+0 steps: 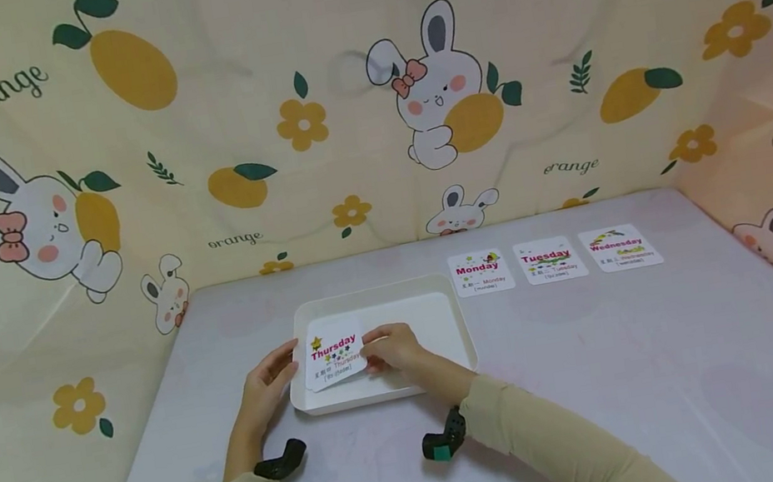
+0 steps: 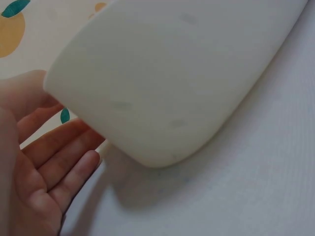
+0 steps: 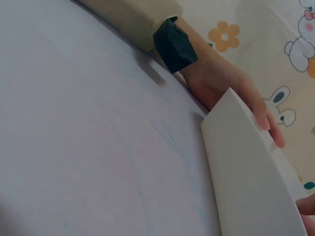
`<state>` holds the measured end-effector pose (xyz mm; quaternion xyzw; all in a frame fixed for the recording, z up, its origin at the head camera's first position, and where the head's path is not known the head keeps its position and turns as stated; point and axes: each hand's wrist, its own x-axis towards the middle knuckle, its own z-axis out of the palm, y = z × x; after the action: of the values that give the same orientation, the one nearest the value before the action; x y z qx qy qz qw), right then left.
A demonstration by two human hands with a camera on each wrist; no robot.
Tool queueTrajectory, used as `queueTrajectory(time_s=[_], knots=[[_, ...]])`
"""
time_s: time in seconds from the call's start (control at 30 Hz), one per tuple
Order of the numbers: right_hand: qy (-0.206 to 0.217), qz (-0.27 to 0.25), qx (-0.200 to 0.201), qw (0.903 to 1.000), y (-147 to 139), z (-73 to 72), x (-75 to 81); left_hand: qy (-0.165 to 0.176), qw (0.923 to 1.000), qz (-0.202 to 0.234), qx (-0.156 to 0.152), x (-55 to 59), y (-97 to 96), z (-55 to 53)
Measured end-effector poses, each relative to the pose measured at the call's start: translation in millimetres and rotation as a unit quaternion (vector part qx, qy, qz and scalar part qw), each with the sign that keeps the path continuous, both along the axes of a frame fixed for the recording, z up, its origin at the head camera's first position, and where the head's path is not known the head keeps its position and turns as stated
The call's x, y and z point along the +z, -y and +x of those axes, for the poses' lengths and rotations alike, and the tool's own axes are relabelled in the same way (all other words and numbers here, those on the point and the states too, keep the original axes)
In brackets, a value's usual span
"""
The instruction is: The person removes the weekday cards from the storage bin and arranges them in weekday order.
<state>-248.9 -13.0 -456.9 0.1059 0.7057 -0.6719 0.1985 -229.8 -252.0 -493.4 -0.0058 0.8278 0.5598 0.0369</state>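
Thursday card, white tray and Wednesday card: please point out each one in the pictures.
Thursday card point(image 1: 335, 359), head view, on its printed face.
White tray point(image 1: 438, 279), head view, on its far rim.
Wednesday card point(image 1: 619, 248), head view, on the middle of the card.

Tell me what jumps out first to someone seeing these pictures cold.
The Thursday card draws the eye: the right hand pinches its edge over the white tray near the table's front, while the left hand rests against the tray's left rim. Beyond the tray, the Monday card, Tuesday card and Wednesday card lie in a row on the table. Around it hangs a bunny-and-orange cloth.
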Motion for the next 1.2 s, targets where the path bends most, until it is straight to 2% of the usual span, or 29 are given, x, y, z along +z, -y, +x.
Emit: queueTrajectory(time_s=[0.33, 0.7, 1.0, 1.2], knots=[[-0.001, -0.027, 0.009, 0.9996, -5.1, 2.2, 0.7, 0.0, 1.0, 0.007, -0.005, 0.4, 0.1, -0.7], [-0.003, -0.029, 0.017, 0.9994, -13.2, 9.1, 6.5, -0.006, 1.0, -0.005, -0.001, -0.3, 0.1, -0.4], [-0.004, -0.058, 0.019, 0.9981, -22.0, 14.8, 7.6, -0.012, 0.9998, -0.015, -0.006, -2.6, 2.2, -1.0], [-0.005, -0.079, 0.011, 0.9968, -30.3, 18.3, 12.0, -0.014, 0.9999, -0.006, -0.006, -2.9, 2.4, -1.3]])
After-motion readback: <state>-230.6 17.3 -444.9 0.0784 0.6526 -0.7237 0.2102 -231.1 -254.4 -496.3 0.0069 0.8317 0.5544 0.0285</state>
